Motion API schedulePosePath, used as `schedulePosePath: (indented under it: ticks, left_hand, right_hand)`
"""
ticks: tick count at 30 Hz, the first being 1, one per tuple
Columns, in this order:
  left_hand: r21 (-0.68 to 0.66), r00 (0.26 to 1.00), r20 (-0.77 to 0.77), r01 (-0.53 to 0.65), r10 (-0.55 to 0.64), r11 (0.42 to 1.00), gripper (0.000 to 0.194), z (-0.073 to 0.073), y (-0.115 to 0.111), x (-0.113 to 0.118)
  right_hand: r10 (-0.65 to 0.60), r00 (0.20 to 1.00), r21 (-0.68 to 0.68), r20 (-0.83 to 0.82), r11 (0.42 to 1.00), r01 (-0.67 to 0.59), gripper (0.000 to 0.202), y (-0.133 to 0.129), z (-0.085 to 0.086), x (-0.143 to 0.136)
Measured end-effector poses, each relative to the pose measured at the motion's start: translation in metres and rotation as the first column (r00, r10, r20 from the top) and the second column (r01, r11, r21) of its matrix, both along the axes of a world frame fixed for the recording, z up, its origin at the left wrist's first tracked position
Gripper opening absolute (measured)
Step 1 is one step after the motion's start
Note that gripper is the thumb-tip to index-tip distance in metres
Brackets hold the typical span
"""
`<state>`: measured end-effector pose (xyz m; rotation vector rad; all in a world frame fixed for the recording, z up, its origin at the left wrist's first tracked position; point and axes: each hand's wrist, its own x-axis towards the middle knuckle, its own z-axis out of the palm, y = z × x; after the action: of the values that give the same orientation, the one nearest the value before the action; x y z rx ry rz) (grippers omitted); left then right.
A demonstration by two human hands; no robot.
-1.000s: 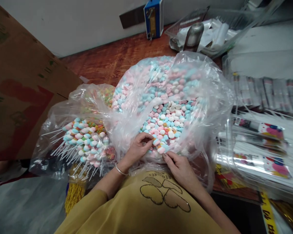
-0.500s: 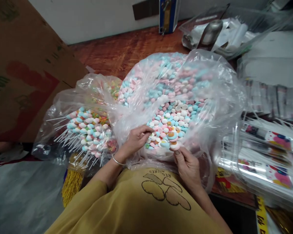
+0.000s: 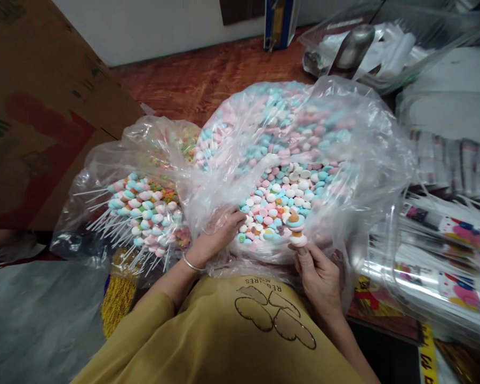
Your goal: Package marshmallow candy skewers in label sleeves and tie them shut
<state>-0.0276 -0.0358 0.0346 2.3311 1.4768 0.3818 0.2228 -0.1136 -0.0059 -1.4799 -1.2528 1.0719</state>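
My right hand (image 3: 318, 272) pinches the lower end of a candy skewer (image 3: 296, 229), held upright, with pink, white, blue and orange pieces stacked on it. Behind it a big clear plastic bag (image 3: 368, 122) lies open, full of small round pastel candies (image 3: 300, 186) in pink, blue and white. At the left side of the bag's opening is my left hand (image 3: 222, 232), its fingers curled together by the candies and the plastic edge. What those fingers hold, if anything, is hidden. Several finished candy skewers (image 3: 144, 210) with white sticks lie piled further left.
Beneath the skewers a second clear bag (image 3: 144, 136) holds orange and green candies. A cardboard box (image 3: 44, 117) stands at the left. To the right, a clear plastic tray (image 3: 388, 272) holds printed packaging. A clear container (image 3: 420, 58) with a metal scoop (image 3: 354, 48) sits at the back.
My right hand has moved slightly right with the candy skewer. My left hand has drawn back a little to the left, and its fingers are more curled. The view has shifted slightly.
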Motion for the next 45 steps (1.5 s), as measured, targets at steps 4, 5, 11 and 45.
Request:
schedulePosePath:
  ticks: [4,5,11,45]
  left_hand:
    - [-0.008,0.993,0.037,0.113,-0.113,0.994,0.019,0.000,0.000,0.000]
    - [-0.004,0.987,0.025,0.159,-0.159,0.987,0.019,-0.001,-0.001,0.004]
    - [0.108,0.938,-0.272,0.253,-0.216,0.961,0.011,-0.005,-0.007,0.026]
    - [-0.460,0.521,0.764,0.026,0.380,0.888,0.034,0.012,0.007,0.044]
  right_hand:
    - [0.005,1.000,-0.017,-0.020,1.000,-0.006,0.033,0.001,0.001,0.000]
    - [0.012,1.000,-0.016,-0.021,1.000,-0.013,0.033,0.002,0.001,0.000]
    - [0.037,0.999,-0.010,-0.017,0.999,-0.037,0.036,0.003,0.004,-0.003]
    - [0.081,0.992,0.101,0.102,0.991,-0.091,0.034,0.009,0.019,-0.010]
